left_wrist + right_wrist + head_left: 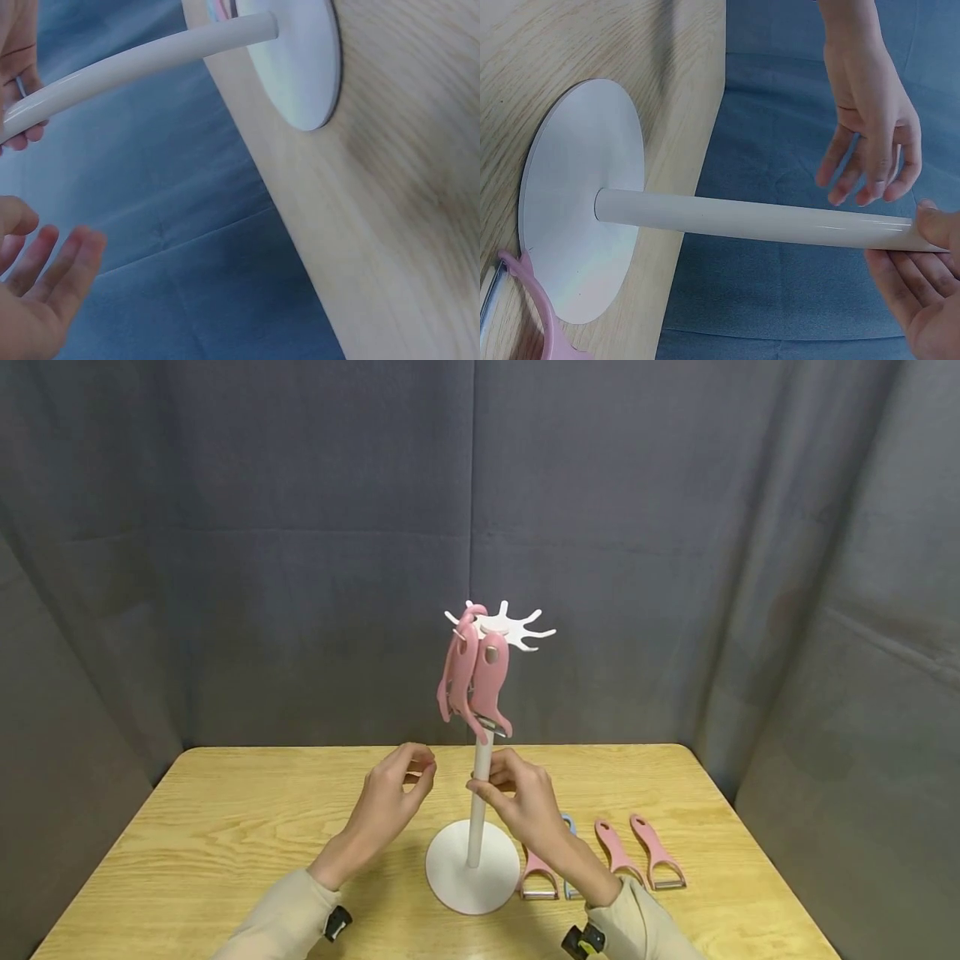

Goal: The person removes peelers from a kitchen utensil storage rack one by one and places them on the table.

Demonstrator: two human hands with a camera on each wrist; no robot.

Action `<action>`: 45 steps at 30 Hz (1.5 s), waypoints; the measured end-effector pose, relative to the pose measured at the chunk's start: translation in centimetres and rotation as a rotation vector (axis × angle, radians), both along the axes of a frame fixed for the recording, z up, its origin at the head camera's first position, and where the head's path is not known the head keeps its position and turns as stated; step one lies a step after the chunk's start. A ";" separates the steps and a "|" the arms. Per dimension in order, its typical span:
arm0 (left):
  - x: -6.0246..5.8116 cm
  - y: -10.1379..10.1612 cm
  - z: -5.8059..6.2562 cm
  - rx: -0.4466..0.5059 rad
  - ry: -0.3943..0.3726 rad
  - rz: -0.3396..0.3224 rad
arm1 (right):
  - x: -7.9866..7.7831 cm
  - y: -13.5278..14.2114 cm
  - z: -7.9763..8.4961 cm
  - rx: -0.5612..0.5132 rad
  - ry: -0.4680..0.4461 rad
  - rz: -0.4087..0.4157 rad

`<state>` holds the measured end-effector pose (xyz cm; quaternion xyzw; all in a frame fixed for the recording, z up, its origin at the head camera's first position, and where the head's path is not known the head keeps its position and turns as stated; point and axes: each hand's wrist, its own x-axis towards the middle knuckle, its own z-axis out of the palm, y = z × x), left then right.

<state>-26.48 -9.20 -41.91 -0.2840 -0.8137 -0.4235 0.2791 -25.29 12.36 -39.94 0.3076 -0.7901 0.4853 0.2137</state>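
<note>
A white stand with a round base (453,881) and an upright pole (477,827) carries a ring of prongs (517,628) on top. Pink peelers (491,672) hang from the prongs on its left and front side. My right hand (525,797) holds the pole below them, thumb on one side and fingers on the other, as the right wrist view also shows. Left of the pole, apart from it, my left hand (388,789) is loosely curled around nothing. In the left wrist view, the fingers (71,274) of that hand are relaxed and hold nothing.
Right of the base lie a pink peeler (538,868), a blue peeler (568,822) partly behind my right forearm, and two more pink peelers, the outer peeler (651,839) farthest right. The wooden table (247,827) ends at a grey curtain (315,610).
</note>
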 end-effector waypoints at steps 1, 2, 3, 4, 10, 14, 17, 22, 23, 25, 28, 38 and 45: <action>0.0 0.0 0.1 0.009 0.005 0.001 | 0.0 0.0 0.0 -0.001 -0.002 0.000; 0.0 0.0 0.2 0.016 0.011 0.004 | 0.1 0.0 0.0 -0.003 -0.003 0.001; 0.0 -0.1 0.3 0.025 0.018 0.008 | 0.1 0.0 -0.1 -0.004 -0.004 0.001; 0.0 -0.1 0.4 0.033 0.027 0.011 | 0.2 0.0 -0.1 -0.005 -0.007 0.001; -0.1 -0.1 1.1 0.066 0.108 0.023 | 0.1 -0.1 -0.2 -0.005 -0.024 -0.018; -0.2 -0.1 1.7 0.090 0.195 0.033 | 0.2 -0.3 0.1 -0.002 -0.028 -0.025; -0.2 -0.2 2.3 0.120 0.259 0.052 | 1.1 -0.6 1.1 0.008 -0.024 -0.018; 0.1 0.0 3.5 0.207 0.323 0.067 | 2.6 -0.9 3.0 0.013 0.000 0.000; 0.1 0.1 3.7 0.227 0.341 0.066 | 2.6 -0.9 3.0 0.012 0.004 0.003; 0.1 0.2 4.1 0.261 0.379 0.060 | 2.5 -0.9 3.0 0.013 0.011 0.004; 0.3 0.5 4.9 0.295 0.427 0.048 | 2.4 -0.9 3.0 0.016 0.012 -0.001; 1.1 1.6 6.7 0.345 0.500 0.051 | 0.2 -0.2 0.1 0.002 -0.024 -0.004; 1.6 2.3 8.2 0.388 0.503 0.038 | 0.1 0.1 0.1 0.002 -0.014 0.008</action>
